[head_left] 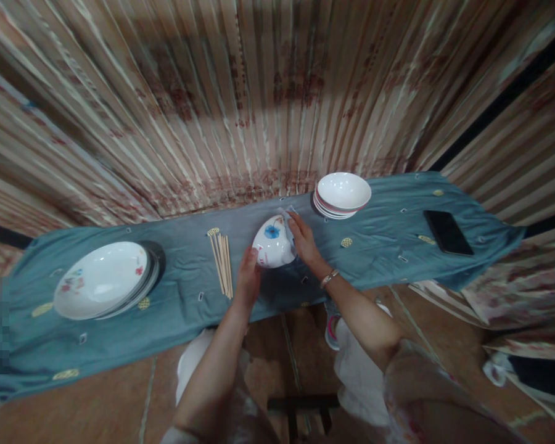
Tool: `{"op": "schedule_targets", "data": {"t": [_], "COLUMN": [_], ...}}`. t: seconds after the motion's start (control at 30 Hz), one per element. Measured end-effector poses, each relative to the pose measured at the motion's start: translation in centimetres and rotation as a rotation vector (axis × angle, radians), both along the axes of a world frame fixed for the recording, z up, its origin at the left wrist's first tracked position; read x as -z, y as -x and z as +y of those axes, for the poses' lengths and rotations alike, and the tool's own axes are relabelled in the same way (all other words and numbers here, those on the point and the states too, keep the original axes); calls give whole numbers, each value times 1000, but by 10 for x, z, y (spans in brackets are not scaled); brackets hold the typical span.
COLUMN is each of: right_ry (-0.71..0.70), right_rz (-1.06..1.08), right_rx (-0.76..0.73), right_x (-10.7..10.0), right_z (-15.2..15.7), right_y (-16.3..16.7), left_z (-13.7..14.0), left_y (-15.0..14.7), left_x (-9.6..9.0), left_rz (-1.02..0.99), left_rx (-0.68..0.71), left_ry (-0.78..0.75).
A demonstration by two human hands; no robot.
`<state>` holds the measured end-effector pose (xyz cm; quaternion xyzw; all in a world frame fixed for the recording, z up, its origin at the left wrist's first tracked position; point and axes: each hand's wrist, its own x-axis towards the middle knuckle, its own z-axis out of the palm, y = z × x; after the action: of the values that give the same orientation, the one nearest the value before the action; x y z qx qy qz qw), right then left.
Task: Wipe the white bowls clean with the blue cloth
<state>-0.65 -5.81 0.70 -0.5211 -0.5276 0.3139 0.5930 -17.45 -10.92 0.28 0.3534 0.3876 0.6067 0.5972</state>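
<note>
A white bowl (271, 246) with a blue flower on its outside is tilted between my hands, above the front part of the table. My left hand (248, 271) grips its lower left rim, fingers closed on it. Against the bowl's right side, my right hand (304, 239) presses a thin whitish cloth (288, 223), its fingers bent over it. Just left of the bowl lie several wooden chopsticks (222, 265). A stack of white bowls (343, 192) stands behind and to the right of my right hand.
Stacked white plates (102, 280) with floral edges sit at the left on a teal tablecloth (180, 320). A black phone (448, 232) lies toward the right end. Pleated curtains (268, 92) hang right behind the table. A dark stool-like frame (303, 404) is below.
</note>
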Motion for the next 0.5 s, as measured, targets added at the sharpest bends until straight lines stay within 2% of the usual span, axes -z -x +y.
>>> {"op": "schedule_targets", "data": {"t": [0.1,0.3,0.5], "right_ry": [-53,-180,-210], "right_rz": [-110,-380,-440], "right_rx": [-26,-71,-99], "right_x": [-5,-17,-12], "right_z": [-7,-24,-27], "right_y": [1,9,14], "left_z": [4,6,7], "left_y": [9,20,14], "left_x": [-8,-22,-26], "left_rz": [-38,-38,-51], "left_rx": [-56,-102,-128], "left_ry": [53,47,65]}}
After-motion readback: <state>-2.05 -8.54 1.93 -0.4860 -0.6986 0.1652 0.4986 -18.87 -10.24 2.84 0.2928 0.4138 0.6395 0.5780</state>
